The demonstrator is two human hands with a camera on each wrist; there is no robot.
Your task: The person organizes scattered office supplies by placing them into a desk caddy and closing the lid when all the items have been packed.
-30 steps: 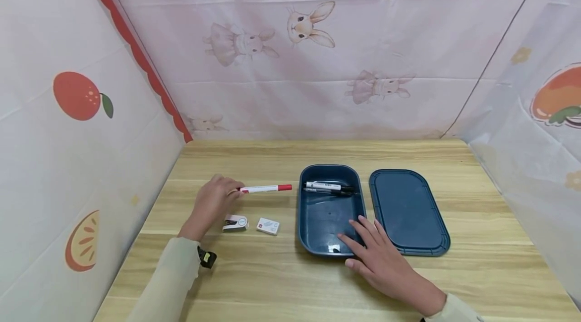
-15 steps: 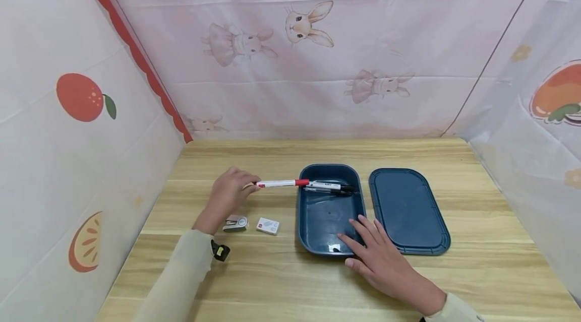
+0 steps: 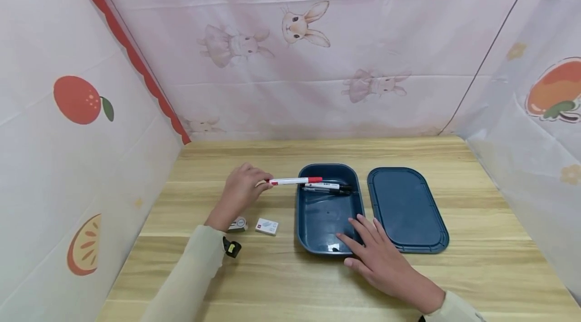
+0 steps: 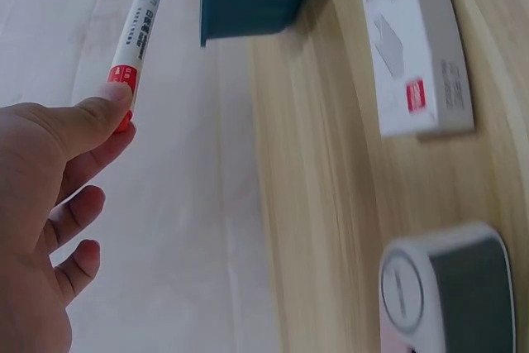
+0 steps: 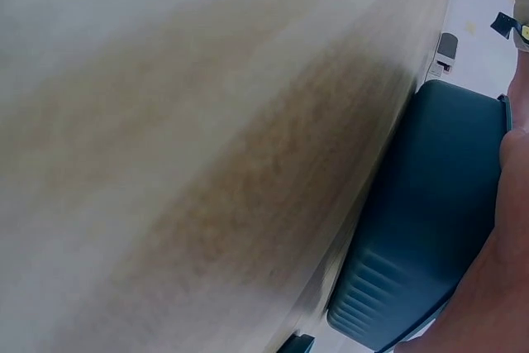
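My left hand (image 3: 242, 188) pinches the end of a white marker with red ends (image 3: 295, 181) between thumb and forefinger. The marker's far tip is over the left part of the blue box (image 3: 329, 226); in the left wrist view the other fingers of the hand (image 4: 50, 179) are loosely bent. Inside the box, towards its back, lie a white-and-black marker (image 3: 320, 186) and a dark pen just in front of it. My right hand (image 3: 383, 266) rests with spread fingers on the box's front right corner.
To the box's right lies its blue lid (image 3: 406, 211), flat. A small white carton (image 3: 267, 227) is left of the box. Beside that is a small stapler (image 3: 238, 224), partly hidden by my left wrist. Printed cloth walls (image 3: 254, 105) border the wooden table (image 3: 281, 281).
My left hand has moved right with the red-ended marker, whose tip has come from left of the box to above it. The right hand has stayed on the box's corner.
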